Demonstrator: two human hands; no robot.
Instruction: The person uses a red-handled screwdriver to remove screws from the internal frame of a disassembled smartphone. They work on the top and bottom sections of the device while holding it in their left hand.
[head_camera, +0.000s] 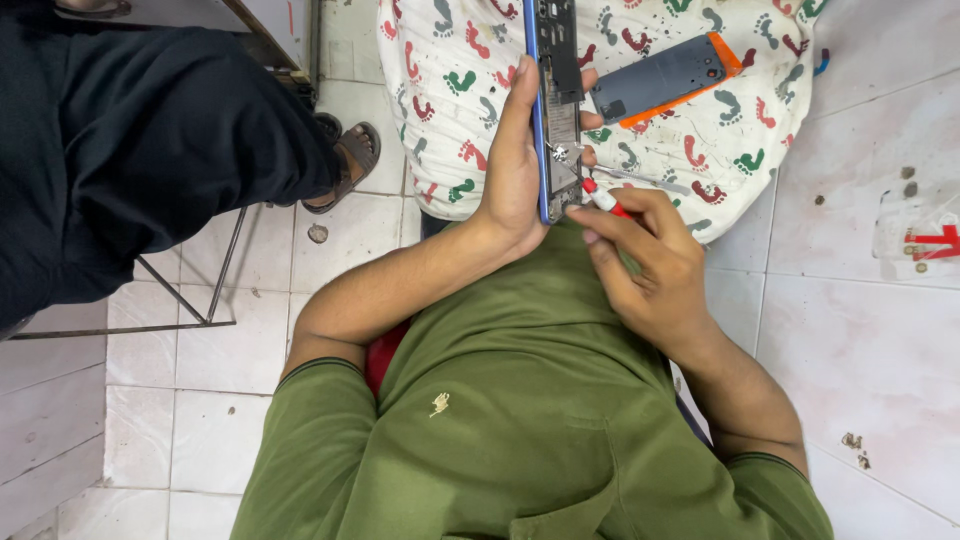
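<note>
1. The light is even and bright, soft and diffuse, with no hard-edged shadows anywhere on the pale floor tiles (860, 330).
2. The green shirt (520, 420) shows only gentle shading in its folds.
3. The dark trousers (130, 140) of a person nearby are nearly black, with little detail in them.
4. A faint sheen lies on a clear plastic bag (915, 235) at the right edge.
5. Focus is sharp at centre; the patterned cloth (450, 70) prints read crisply.
6. Straight tile joints bend slightly towards the corners.

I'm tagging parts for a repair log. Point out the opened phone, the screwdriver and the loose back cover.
opened phone (560, 110), head view, exposed inner board.
screwdriver (604, 201), head view, red-and-white handle.
loose back cover (660, 78), head view, dark flat face.
</note>
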